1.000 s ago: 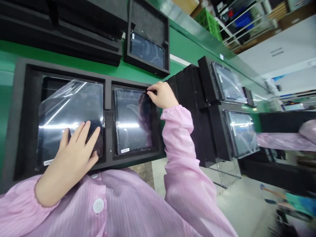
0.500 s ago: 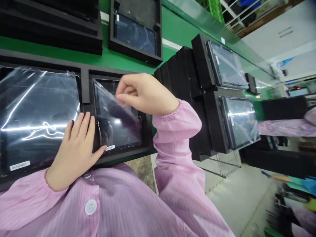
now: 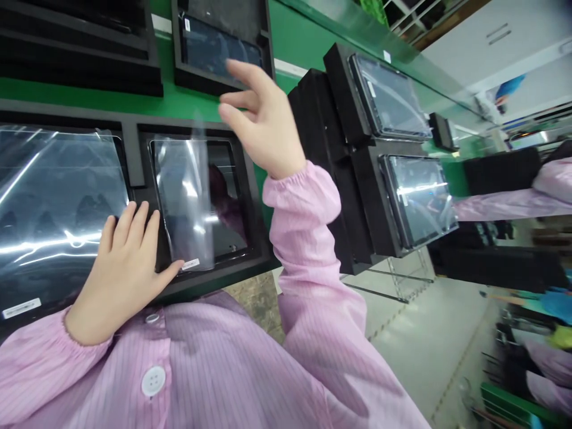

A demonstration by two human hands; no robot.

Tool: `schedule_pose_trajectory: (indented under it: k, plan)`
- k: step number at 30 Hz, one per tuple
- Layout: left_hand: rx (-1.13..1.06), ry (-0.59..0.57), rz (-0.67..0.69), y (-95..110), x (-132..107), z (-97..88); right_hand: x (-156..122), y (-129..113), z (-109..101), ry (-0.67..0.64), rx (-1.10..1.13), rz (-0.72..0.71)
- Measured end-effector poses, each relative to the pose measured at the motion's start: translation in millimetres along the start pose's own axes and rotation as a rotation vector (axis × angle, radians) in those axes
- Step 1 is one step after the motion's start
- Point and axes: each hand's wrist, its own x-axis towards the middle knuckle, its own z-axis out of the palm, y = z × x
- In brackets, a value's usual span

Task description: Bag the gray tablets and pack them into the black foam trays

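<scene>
In front of me a black foam tray [image 3: 137,154] holds two tablets side by side. Clear film [image 3: 184,196] stands loosely folded over the left half of the right tablet [image 3: 227,202], whose right half is bare. My left hand [image 3: 123,265] lies flat with fingers spread between the tablets, its thumb by the film's white label [image 3: 190,264]. Above the tray's far right corner, my right hand [image 3: 267,122] is raised with fingers apart, holding nothing. The left tablet [image 3: 49,208] is covered in wrinkled, shiny film.
To the right, black foam trays [image 3: 319,161] stand stacked, with two film-wrapped tablets [image 3: 420,199] on them. Another tray [image 3: 218,80] with a tablet lies at the back on the green table [image 3: 297,44]. Far right, a co-worker's pink sleeve [image 3: 504,205] reaches in.
My right hand has let go of the film's edge, opened and moved up and away. The film has fallen back toward the left side of the tablet. My left hand stays spread between the tablets.
</scene>
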Motion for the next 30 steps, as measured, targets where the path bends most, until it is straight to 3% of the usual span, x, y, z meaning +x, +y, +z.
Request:
schedule_pose_trajectory:
  k: [2, 4, 6, 9, 14, 17, 21, 24, 27, 30]
  plan:
    - [0.012, -0.002, 0.03, 4.0, 4.4, -1.4, -27.8, 16.0, -12.0, 0.112, -0.14, -0.064]
    - [0.007, -0.013, 0.029, 9.9, 8.6, 0.0, -63.8, 29.8, -14.6, 0.083, -0.251, -0.095]
    - [-0.028, -0.026, -0.034, 16.8, 12.7, 4.5, -101.3, 41.3, -4.6, 0.078, -0.398, -0.081]
    - [-0.174, -0.026, -0.214, 27.0, 19.5, 11.6, -143.9, 53.4, 26.6, 0.015, -0.589, -0.013]
    - [-0.565, 0.127, -0.498, 42.3, 32.3, 7.1, -160.0, 53.7, 63.5, 0.03, -0.736, 0.168]
    - [-0.942, 0.136, -0.487, 49.3, 36.5, -2.0, -152.4, 49.2, 63.4, 0.047, -0.727, 0.186]
    - [-1.523, 0.093, -0.464, 42.8, 30.7, -13.9, -143.6, 45.0, 59.3, 0.119, -0.568, 0.142]
    - [-1.757, 0.143, -0.565, 21.3, 12.2, -27.7, -137.6, 33.2, 62.9, 0.196, -0.272, 0.21]
    - [-1.773, 0.22, -0.659, -8.9, -17.5, -46.0, -132.0, 11.2, 74.1, 0.044, 0.144, 0.289]
    - [-1.605, 0.208, -0.685, -38.2, -47.8, -58.5, -128.8, -11.0, 92.7, -0.115, 0.355, 0.311]
